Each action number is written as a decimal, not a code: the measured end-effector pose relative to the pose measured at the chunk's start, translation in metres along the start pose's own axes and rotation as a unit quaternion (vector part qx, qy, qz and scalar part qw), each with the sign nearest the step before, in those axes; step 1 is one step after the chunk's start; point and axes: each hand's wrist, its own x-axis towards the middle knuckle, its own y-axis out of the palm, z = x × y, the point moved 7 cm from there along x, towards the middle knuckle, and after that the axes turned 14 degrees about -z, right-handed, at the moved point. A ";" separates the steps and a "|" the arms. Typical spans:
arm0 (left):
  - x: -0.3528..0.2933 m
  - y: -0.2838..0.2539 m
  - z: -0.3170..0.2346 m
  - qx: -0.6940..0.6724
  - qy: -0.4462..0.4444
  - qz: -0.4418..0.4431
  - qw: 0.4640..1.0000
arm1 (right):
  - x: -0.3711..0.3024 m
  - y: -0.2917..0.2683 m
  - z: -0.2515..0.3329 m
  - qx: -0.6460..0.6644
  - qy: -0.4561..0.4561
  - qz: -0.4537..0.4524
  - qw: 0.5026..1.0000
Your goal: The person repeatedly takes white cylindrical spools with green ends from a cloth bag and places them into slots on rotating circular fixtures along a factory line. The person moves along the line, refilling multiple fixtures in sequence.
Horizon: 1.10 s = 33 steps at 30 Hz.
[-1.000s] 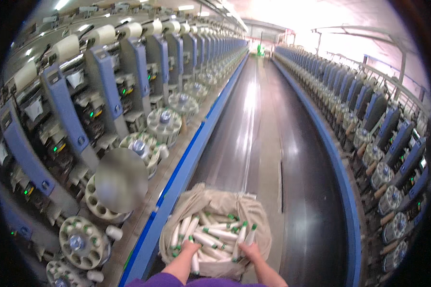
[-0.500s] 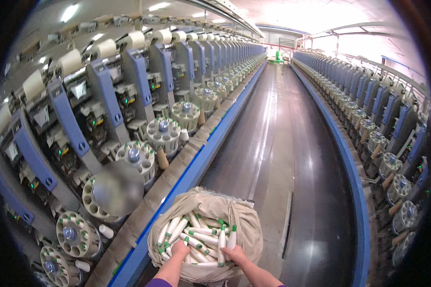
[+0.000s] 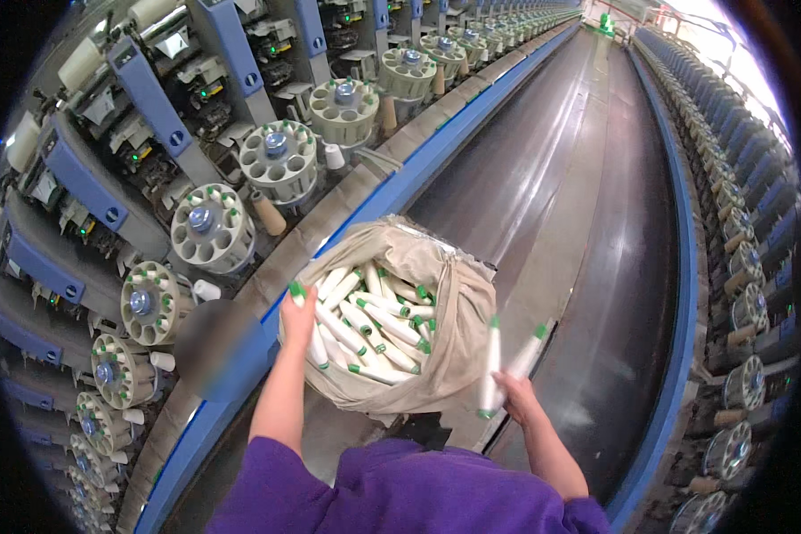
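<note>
A beige cloth-lined bag (image 3: 458,303) is heaped with white yarn bobbins (image 3: 387,316) that have green ends. My left hand (image 3: 300,320) is closed at the bag's left rim, and the green tip of a yarn bobbin (image 3: 296,292) pokes out above its fingers. The rest of that bobbin is mostly hidden by the hand. Off the bag's right side, my right hand (image 3: 520,399) grips two yarn bobbins. One bobbin (image 3: 491,365) stands nearly upright; the other (image 3: 529,353) leans right and is smeared by motion.
A row of winding machines with round bobbin magazines (image 3: 279,160) runs along the left, edged by a blue rail (image 3: 374,200). Brown cones stand between some magazines. Another machine row (image 3: 746,258) lines the right of the dark, shiny aisle floor (image 3: 614,294).
The view has swung left and downward. My right hand has come out of the bag area to its right with two bobbins; my left hand has shifted to the bag's left rim.
</note>
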 end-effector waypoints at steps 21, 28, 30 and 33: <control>0.002 0.419 0.018 0.043 -0.255 0.093 0.961 | 0.266 -0.265 0.342 0.071 0.030 -0.135 0.988; 0.030 0.543 -0.165 -0.307 -0.270 0.240 0.881 | 0.381 -0.094 0.500 -0.054 -0.061 0.131 0.988; 0.011 0.616 -0.191 -0.321 -0.387 0.314 0.805 | 0.409 -0.058 0.524 -0.199 -0.150 0.132 0.959; -0.016 0.714 -0.233 -0.378 -0.394 0.422 0.724 | 0.449 -0.036 0.534 -0.266 -0.057 0.188 0.944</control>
